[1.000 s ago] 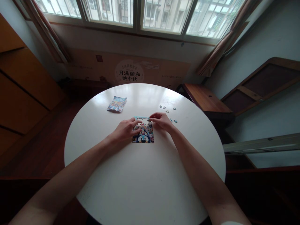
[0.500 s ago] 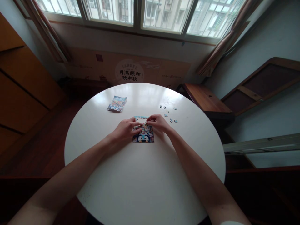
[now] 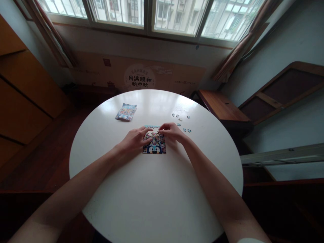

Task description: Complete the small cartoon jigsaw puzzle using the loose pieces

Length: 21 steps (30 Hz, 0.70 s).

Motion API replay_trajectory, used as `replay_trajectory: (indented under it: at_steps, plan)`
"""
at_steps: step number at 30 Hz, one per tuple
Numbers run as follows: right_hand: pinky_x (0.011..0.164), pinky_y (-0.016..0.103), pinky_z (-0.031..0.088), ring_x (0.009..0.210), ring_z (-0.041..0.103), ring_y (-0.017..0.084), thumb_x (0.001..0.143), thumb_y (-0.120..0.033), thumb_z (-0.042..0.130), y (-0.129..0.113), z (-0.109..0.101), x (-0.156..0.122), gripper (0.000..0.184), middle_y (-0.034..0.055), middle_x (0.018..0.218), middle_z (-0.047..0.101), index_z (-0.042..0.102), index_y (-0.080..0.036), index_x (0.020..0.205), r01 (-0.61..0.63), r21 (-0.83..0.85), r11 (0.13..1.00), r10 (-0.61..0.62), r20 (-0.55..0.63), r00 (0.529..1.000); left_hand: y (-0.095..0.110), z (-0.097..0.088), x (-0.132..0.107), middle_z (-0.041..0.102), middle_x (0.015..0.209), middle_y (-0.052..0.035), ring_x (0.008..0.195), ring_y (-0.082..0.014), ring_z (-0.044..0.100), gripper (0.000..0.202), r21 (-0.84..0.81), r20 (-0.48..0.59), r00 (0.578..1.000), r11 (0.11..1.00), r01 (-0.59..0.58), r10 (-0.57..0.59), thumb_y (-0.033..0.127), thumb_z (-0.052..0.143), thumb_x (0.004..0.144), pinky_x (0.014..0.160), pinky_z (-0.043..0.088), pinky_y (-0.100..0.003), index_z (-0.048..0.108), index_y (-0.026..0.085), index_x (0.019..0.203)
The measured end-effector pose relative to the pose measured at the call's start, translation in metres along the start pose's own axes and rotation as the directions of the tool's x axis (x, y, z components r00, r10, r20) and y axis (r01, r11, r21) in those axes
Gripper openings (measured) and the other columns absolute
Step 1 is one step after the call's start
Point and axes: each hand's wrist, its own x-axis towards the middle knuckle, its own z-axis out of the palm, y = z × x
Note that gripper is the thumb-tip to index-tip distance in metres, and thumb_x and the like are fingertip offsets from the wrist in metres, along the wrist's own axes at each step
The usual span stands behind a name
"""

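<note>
A partly assembled jigsaw puzzle (image 3: 155,148) lies flat on the white table, with a blue and white cartoon face along its near edge. A gap shows toward its far side, below a light blue border strip. My left hand (image 3: 138,137) rests at the puzzle's left edge, fingers apart, with the thumb over the picture and nothing held. At the upper right of the puzzle, my right hand (image 3: 170,131) is closed in a pinch on a small puzzle piece, mostly hidden by the fingertips.
Several loose puzzle pieces (image 3: 179,124) are scattered right of the puzzle. A printed picture packet (image 3: 126,112) lies at the back left of the round white table (image 3: 149,189). Beyond the table's right rim stands a brown wooden desk (image 3: 222,106).
My left index finger has drawn back a little from the gap, showing more of it. My right hand has barely moved and stays pinched at the puzzle's upper right.
</note>
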Motion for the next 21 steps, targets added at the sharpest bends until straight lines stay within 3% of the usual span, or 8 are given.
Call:
replay_trajectory:
  at_steps: [5, 16, 21]
  plan:
    - [0.071, 0.031, 0.048, 0.074, 0.064, 0.017, 0.066, -0.034, 0.079, -0.004, -0.011, -0.004, 0.025, 0.0073, 0.077, 0.072, 0.071, -0.015, 0.08, -0.023, 0.181, 0.983, 0.033, -0.05, 0.998, 0.001, -0.002, 0.0, 0.065, 0.106, -0.0042, 0.073, -0.0155, 0.061, 0.039, -0.015, 0.011, 1.0, 1.0, 0.009, -0.009, 0.048, 0.05, 0.092, 0.067, 0.042, -0.027, 0.063, 0.027, 0.123]
    - [0.071, 0.03, 0.049, 0.077, 0.066, 0.017, 0.07, -0.026, 0.077, -0.002, -0.01, -0.003, 0.02, 0.009, 0.083, 0.074, 0.073, -0.014, 0.085, -0.075, 0.152, 0.986, 0.086, -0.066, 0.994, -0.003, 0.001, 0.0, 0.062, 0.101, -0.0042, 0.071, -0.0146, 0.06, 0.035, -0.02, 0.003, 1.0, 1.0, 0.014, -0.014, 0.047, 0.052, 0.092, 0.066, 0.041, -0.027, 0.069, 0.025, 0.113]
    - [0.063, 0.026, 0.048, 0.071, 0.064, 0.015, 0.073, -0.022, 0.075, -0.004, -0.012, -0.002, 0.015, 0.0086, 0.08, 0.073, 0.074, -0.013, 0.085, -0.098, 0.065, 0.993, 0.102, -0.059, 0.993, -0.003, 0.001, 0.0, 0.064, 0.101, -0.0042, 0.068, -0.0133, 0.059, 0.033, -0.04, -0.015, 1.0, 0.999, 0.016, -0.017, 0.045, 0.054, 0.091, 0.063, 0.04, -0.027, 0.069, 0.023, 0.111]
